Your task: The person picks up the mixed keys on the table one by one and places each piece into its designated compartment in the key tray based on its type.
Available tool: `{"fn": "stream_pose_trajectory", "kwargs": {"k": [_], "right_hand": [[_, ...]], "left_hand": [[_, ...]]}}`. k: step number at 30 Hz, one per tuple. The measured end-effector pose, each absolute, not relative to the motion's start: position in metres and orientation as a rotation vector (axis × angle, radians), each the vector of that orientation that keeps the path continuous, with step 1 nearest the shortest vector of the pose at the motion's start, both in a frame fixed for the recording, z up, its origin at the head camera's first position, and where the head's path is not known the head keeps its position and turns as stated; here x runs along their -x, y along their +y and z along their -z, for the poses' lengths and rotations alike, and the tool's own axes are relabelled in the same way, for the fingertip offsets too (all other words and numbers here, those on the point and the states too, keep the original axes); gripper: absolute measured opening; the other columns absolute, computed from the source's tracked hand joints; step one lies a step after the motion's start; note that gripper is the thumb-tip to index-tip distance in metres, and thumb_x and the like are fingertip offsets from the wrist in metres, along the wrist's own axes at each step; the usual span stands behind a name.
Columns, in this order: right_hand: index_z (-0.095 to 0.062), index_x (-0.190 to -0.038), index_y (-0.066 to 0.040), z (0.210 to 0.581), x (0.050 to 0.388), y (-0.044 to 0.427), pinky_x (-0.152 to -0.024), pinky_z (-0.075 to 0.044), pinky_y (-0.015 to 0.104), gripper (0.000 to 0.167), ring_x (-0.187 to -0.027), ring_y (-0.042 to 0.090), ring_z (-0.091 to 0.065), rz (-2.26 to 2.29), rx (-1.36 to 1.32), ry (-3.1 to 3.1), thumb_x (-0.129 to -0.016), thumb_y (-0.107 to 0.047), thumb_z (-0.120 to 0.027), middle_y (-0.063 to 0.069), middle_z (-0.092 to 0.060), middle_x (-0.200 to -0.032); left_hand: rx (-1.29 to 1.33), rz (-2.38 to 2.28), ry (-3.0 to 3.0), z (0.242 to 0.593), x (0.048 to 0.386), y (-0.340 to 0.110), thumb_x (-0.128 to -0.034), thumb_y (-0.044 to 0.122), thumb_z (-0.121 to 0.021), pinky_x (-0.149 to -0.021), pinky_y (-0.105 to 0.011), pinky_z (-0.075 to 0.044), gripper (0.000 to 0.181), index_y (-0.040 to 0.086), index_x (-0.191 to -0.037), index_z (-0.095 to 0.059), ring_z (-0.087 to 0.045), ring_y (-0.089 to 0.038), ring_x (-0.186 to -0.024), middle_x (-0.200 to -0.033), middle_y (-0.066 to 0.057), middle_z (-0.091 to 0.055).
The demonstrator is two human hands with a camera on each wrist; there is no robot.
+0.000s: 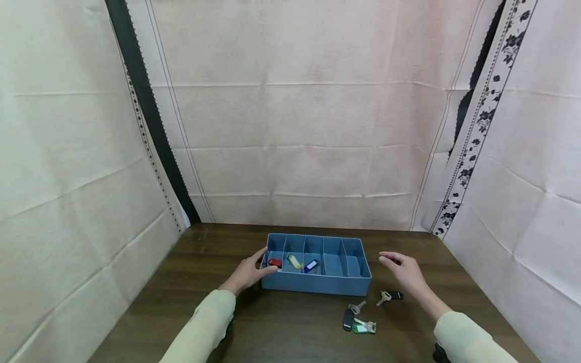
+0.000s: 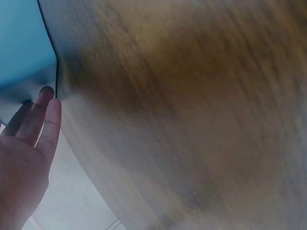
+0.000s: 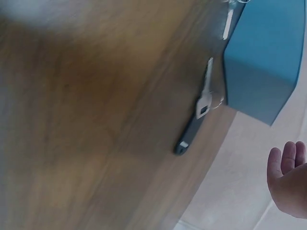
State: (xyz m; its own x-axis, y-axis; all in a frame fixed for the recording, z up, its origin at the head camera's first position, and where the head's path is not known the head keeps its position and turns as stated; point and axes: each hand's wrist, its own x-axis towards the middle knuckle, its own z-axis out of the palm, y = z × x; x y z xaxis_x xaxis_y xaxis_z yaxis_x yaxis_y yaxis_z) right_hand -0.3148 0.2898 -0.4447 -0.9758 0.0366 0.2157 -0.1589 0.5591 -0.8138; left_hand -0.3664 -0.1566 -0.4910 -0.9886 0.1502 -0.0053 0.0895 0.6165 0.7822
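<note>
A blue divided box [image 1: 317, 285] stands on the table, its compartments side by side. From the left, the first holds a red key tag [image 1: 275, 262], the second a yellow key tag [image 1: 294, 261], the third a blue key tag [image 1: 311, 266]. My left hand [image 1: 247, 275] rests on the box's left end, thumb at the front rim; in the left wrist view its fairly straight fingers [image 2: 36, 117] touch the end wall. Right of the box, my right hand [image 1: 404, 272] hovers with loosely bent fingers and nothing visible in it. Nearest below it lies a key with a black tag [image 1: 396, 295].
In front of the box's right end lie another key with a black tag [image 1: 348, 319] and a key with a green tag [image 1: 361, 328], close together. The brown wooden table [image 1: 290, 322] is bordered by pale cloth hangings [image 1: 290, 151] at the back and both sides.
</note>
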Motion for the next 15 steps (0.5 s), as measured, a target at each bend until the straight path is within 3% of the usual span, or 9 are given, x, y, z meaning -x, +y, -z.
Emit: {"fn": "stream_pose_trajectory", "kwargs": {"k": [8,15], "right_hand": [[-0.065,-0.126,0.000,0.457,0.308,0.310,-0.096,-0.048,0.051,0.044,-0.118,0.037,-0.058,-1.297,-0.100,-2.639,-0.101,-0.035,-0.059,0.021,-0.064,-0.126],[-0.071,-0.115,0.000,0.473,0.307,0.326,-0.083,-0.053,0.036,0.031,-0.106,0.031,-0.064,-1.128,-0.145,-2.687,-0.096,-0.024,-0.068,0.017,-0.071,-0.113]], "left_hand": [[-0.217,-1.325,2.763,0.491,0.366,-0.156,-0.0852,0.060,-0.069,-0.103,-0.071,-0.032,0.088,0.025,-0.157,-0.031,-0.035,-0.044,-0.140,-0.157,-0.015,-0.036],[-0.200,-1.330,2.760,0.490,0.365,-0.155,-0.0875,0.055,-0.069,-0.103,-0.071,-0.032,0.085,0.025,-0.157,-0.031,-0.034,-0.045,-0.140,-0.157,-0.016,-0.035]]}}
